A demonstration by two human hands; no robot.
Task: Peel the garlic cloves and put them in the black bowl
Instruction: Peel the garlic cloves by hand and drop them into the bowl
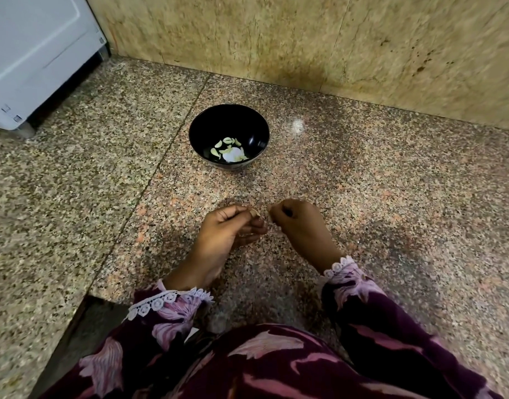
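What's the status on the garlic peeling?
Left hand pinching a garlic clove. Right hand curled, contents unclear. Peeled cloves in black bowl. Nothing between.

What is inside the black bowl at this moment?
The black bowl holds several pale peeled garlic cloves lying on its bottom, some touching each other. A bright white patch sits among them; it may be glare or skin. The near wall hides part of the bottom.

My left hand [230,226] hung low in front of me, palm turned inward, fingers curled, thumb and forefinger pinched together at the tips. My right hand [296,223] sat just beside it, knuckles up, fingers curled into a loose fist. Both forearms reached forward, wrists bent slightly toward each other.
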